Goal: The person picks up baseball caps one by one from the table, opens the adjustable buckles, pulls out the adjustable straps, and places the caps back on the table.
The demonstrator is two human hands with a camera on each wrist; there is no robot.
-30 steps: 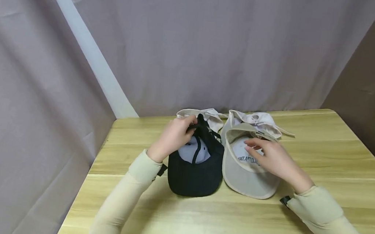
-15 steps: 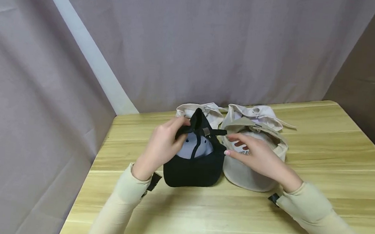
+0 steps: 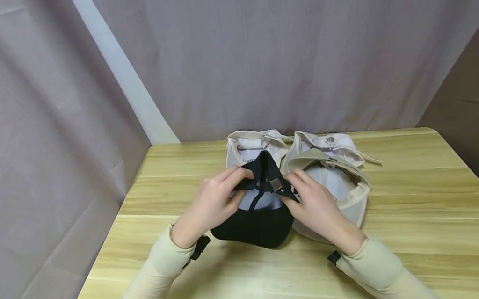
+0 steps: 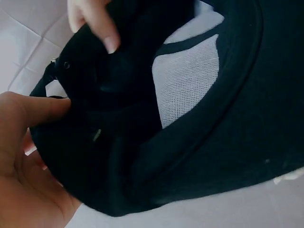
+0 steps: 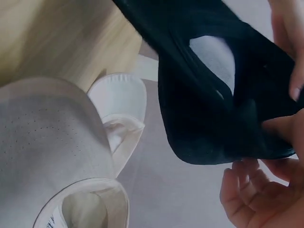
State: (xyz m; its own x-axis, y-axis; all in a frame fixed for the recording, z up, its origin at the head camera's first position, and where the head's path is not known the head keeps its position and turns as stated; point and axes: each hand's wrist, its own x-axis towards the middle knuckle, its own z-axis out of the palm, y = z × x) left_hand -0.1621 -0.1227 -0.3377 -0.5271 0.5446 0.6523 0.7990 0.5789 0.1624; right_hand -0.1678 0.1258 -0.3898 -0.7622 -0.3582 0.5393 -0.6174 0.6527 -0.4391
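Both hands grip a black baseball cap [image 3: 254, 226], its underside and pale mesh lining facing up. My left hand [image 3: 215, 195] pinches the back rim on the left, thumb inside, as the left wrist view also shows. On the opposite side of the rim my right hand [image 3: 317, 203] pinches it beside the strap's metal buckle [image 3: 276, 185]. In the right wrist view the right thumb lies inside the black cap [image 5: 199, 137] with the fingers under it. A beige cap [image 3: 355, 205] lies open side up just right of the black one, partly behind the right hand.
Behind stand two more pale caps: a cream cap [image 3: 234, 151] at the back left and a whitish cap [image 3: 345, 144] with a loose strap at the back right. All are on a wooden table [image 3: 419, 220], with a grey curtain [image 3: 247, 56] behind.
The right hand has moved left from over the beige cap and now grips the black cap's rim. The left hand has kept its hold; the black cap has shifted slightly right and its brim has tilted.
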